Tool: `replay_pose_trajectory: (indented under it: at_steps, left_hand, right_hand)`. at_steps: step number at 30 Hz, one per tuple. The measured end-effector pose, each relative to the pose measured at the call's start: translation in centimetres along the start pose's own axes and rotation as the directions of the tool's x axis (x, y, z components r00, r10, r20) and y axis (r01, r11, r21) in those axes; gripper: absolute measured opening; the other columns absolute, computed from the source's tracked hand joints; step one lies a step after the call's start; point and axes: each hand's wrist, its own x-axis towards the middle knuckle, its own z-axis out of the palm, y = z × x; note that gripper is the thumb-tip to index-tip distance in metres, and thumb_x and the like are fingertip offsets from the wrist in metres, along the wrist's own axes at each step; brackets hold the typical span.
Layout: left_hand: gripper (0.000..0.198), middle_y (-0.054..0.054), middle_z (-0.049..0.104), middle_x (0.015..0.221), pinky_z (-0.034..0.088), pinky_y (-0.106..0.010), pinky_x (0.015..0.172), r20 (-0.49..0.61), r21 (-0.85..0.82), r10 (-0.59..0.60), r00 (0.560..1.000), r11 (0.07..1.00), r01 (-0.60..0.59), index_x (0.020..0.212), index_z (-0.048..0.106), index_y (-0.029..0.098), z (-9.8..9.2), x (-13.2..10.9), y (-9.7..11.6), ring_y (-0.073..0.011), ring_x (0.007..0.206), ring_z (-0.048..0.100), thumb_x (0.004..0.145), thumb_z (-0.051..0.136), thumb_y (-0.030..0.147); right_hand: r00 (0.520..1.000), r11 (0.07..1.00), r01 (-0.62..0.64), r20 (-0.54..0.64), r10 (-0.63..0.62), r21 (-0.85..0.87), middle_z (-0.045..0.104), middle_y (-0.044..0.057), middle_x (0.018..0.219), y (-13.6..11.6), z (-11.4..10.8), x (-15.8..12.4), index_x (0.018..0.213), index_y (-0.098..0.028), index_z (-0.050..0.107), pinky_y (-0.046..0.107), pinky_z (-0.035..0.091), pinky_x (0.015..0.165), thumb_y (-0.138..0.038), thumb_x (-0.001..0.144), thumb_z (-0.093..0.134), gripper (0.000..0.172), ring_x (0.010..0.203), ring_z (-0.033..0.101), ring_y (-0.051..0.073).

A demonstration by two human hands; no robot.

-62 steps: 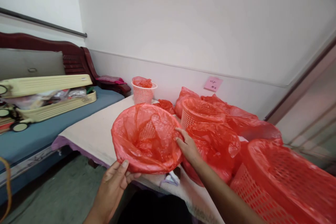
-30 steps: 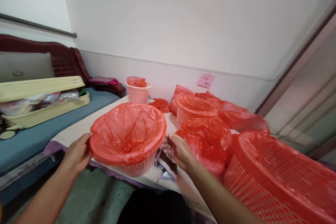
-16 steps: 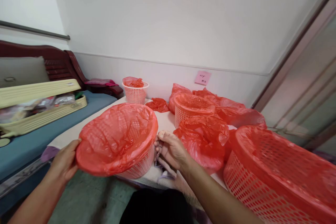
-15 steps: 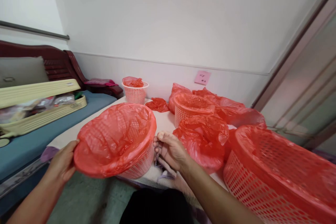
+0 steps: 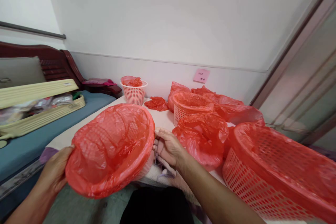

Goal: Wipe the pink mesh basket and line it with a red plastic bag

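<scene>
A round plastic basket, lined with a red plastic bag folded over its rim, is tilted toward me above the near edge of the bed. My left hand grips its left rim, fingers hidden behind the bag. At the right rim, my right hand has thumb and curled fingers pressed on the edge of the bag. Right of it lies a loose, puffed-up red plastic bag. A larger red-lined basket stands at the near right.
Behind are a small white basket, a crumpled red bag and another lined basket. A pink note is on the wall. On the left, an open cream case rests on a blue mattress.
The basket has tipped further toward me, its near rim dropping lower and to the left. My left hand moved down with it, and my right hand now touches the right rim.
</scene>
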Motion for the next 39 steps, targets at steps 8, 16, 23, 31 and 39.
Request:
replay_pose_trajectory:
  at_steps: [8,16,23,31,39]
  left_hand:
    - [0.008,0.003,0.071,0.065,0.058,-0.03,0.052,0.013,0.052,0.0,1.0,0.999,0.0,0.082,0.066,0.02,-0.7,-2.4,0.6,-0.0161,0.049,0.064,0.081,0.063,0.012]
    - [0.016,0.003,0.072,0.066,0.056,-0.034,0.044,0.033,0.141,0.016,0.999,0.99,-0.021,0.084,0.067,0.022,-1.9,-2.2,0.3,-0.0231,0.051,0.066,0.069,0.074,0.02]
    - [0.015,0.004,0.074,0.07,0.057,-0.032,0.048,0.005,0.151,0.017,1.0,0.988,-0.017,0.082,0.066,0.023,-2.1,-2.6,0.3,-0.0204,0.051,0.064,0.07,0.075,0.026]
    - [0.019,0.001,0.071,0.065,0.054,-0.034,0.044,-0.03,0.121,-0.002,1.0,0.993,0.006,0.082,0.067,0.022,-2.2,-2.1,0.2,-0.0213,0.046,0.06,0.065,0.074,0.022]
    - [0.011,0.004,0.068,0.065,0.052,-0.028,0.048,-0.055,0.104,-0.013,0.998,0.994,0.018,0.083,0.062,0.023,-1.9,-1.9,-0.3,-0.0183,0.05,0.06,0.077,0.07,0.028]
  right_hand:
    - [0.997,0.999,-0.012,0.082,0.015,-0.034,0.067,-0.001,0.067,0.1,0.4,-0.7,0.084,-0.015,0.067,0.018,0.048,0.052,-0.026,0.073,0.083,0.022,0.054,0.06,0.008]
    - [0.998,0.995,-0.04,0.052,0.044,-0.09,0.063,-0.003,0.063,0.5,0.1,-0.5,0.083,-0.014,0.068,0.015,0.048,0.052,-0.027,0.073,0.082,0.022,0.052,0.058,0.006]
    - [1.0,0.976,-0.02,0.008,0.022,-0.216,0.065,-0.003,0.06,0.2,0.2,-0.3,0.081,-0.015,0.067,0.012,0.045,0.048,-0.025,0.068,0.085,0.024,0.05,0.058,0.005]
    - [0.995,0.975,-0.036,0.087,0.056,-0.218,0.063,-0.004,0.056,-0.2,0.5,-0.5,0.074,-0.015,0.066,0.015,0.045,0.049,-0.021,0.062,0.085,0.023,0.047,0.055,0.005]
    - [1.0,0.973,0.009,0.003,-0.009,-0.231,0.063,-0.004,0.06,-0.4,0.2,-0.5,0.07,-0.016,0.063,0.015,0.045,0.049,-0.022,0.06,0.083,0.023,0.051,0.056,0.006]
